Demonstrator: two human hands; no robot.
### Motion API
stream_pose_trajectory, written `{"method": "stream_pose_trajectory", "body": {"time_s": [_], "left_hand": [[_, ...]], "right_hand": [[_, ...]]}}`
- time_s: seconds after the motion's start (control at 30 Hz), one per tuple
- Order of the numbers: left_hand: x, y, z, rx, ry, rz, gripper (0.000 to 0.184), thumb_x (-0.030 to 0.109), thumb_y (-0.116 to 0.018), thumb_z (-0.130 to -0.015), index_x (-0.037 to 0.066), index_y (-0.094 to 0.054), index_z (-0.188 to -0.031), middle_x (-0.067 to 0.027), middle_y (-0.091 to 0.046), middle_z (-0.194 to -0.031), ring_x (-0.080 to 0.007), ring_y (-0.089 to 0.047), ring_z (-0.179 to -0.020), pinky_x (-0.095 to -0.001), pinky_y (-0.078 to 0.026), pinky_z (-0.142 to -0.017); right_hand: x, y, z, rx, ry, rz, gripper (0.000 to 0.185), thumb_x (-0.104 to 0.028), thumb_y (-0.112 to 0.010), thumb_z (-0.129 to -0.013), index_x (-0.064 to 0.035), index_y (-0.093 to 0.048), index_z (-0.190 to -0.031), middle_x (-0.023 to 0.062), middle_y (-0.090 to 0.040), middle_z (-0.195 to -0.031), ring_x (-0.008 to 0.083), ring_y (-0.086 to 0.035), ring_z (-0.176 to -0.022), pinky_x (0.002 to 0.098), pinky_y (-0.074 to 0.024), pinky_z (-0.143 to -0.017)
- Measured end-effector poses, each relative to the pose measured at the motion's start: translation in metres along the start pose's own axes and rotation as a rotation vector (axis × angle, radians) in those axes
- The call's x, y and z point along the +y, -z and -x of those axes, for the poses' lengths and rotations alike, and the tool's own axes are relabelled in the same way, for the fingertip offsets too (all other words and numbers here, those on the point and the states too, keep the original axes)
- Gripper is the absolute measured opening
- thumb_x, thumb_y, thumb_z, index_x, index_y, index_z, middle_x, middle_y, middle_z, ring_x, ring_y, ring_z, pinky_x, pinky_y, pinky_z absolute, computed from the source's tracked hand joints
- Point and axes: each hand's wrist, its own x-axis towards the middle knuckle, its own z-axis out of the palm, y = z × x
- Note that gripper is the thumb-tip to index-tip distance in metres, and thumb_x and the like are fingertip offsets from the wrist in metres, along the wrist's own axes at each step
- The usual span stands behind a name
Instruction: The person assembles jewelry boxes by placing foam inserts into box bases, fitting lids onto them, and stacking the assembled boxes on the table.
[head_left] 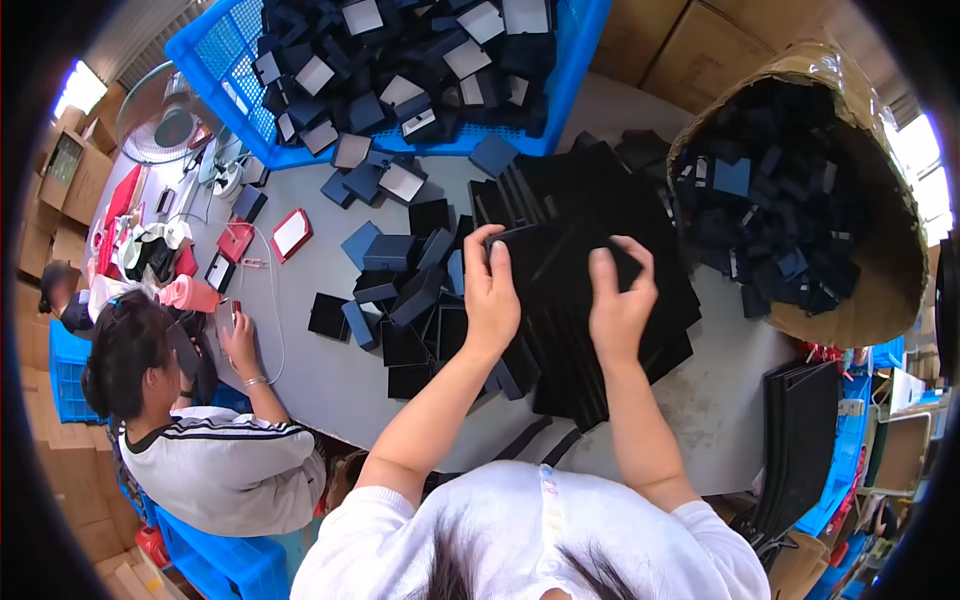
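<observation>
My left hand (490, 300) curls around the left edge of a dark black sheet (550, 262) that looks like foam, its thumb pointing up. On the other side my right hand (622, 310) has its thumb and fingers closed at the right end of the same sheet. Dark material hides exactly where the sheet ends. Beneath both hands lies a fanned stack of black sheets (650, 215). Several small dark blue boxes (392, 252) and open black trays (405, 343) lie loose just left of my left hand.
A blue plastic crate (290, 158) full of small boxes stands at the back. A cardboard drum (895, 230) holding more boxes lies tipped at the right. At the left, a co-worker (215, 470) sits by red boxes (292, 235) and a fan (172, 115).
</observation>
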Motion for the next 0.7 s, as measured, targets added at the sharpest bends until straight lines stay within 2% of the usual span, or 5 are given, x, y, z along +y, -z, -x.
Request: {"method": "stream_pose_trajectory", "body": {"time_s": [0.13,0.2,0.4,0.5,0.7], "left_hand": [[0.004,0.019,0.0,0.011,0.02,-0.043,0.027,0.024,-0.04,-0.103,0.006,-0.047,-0.122,-0.0094,-0.054,-0.101,-0.0154,-0.051,-0.092,-0.029,-0.041,-0.087],[0.021,0.018,0.006,-0.017,0.019,-0.024,0.028,0.023,-0.041,-0.102,0.007,-0.046,-0.125,-0.0096,-0.054,-0.103,-0.0157,-0.051,-0.093,-0.0297,-0.04,-0.088],[0.023,0.032,0.01,-0.258,-0.107,0.0,0.044,0.012,-0.046,-0.096,0.007,-0.036,-0.139,-0.0111,-0.05,-0.119,-0.0154,-0.048,-0.101,-0.0298,-0.038,-0.094],[0.021,0.042,0.004,-0.267,0.032,-0.032,0.045,0.011,-0.047,-0.096,0.007,-0.036,-0.139,-0.0084,-0.05,-0.115,-0.0136,-0.048,-0.101,-0.027,-0.038,-0.094],[0.022,0.031,0.007,-0.279,0.148,0.06,0.036,0.012,-0.058,-0.095,0.007,-0.048,-0.129,-0.0051,-0.057,-0.1,-0.0113,-0.054,-0.095,-0.0251,-0.042,-0.087]], "right_hand": [[-0.02,0.018,-0.002,-0.194,-0.623,-0.61,0.014,-0.013,-0.067,-0.088,-0.0023,-0.059,-0.09,0.0007,-0.061,-0.082,0.0079,-0.057,-0.077,0.0229,-0.0484,-0.071],[-0.004,0.021,0.001,-0.627,-0.245,-0.252,0.017,-0.013,-0.071,-0.084,-0.0043,-0.057,-0.079,-0.0023,-0.057,-0.074,0.0047,-0.051,-0.07,0.0216,-0.0432,-0.062],[-0.003,0.017,0.009,-0.551,-0.478,-0.41,0.015,-0.012,-0.071,-0.083,-0.004,-0.059,-0.08,-0.0015,-0.059,-0.074,0.0066,-0.053,-0.068,0.0232,-0.0456,-0.063],[-0.019,0.021,0.004,-0.091,-0.717,-0.588,0.025,-0.012,-0.066,-0.086,-0.0036,-0.056,-0.108,0.007,-0.064,-0.093,0.0165,-0.065,-0.082,0.031,-0.055,-0.074],[0.016,0.016,0.013,-0.321,-0.86,-0.702,0.034,-0.014,-0.063,-0.089,-0.0044,-0.053,-0.119,0.0106,-0.065,-0.105,0.0216,-0.066,-0.094,0.0342,-0.0553,-0.083]]}}
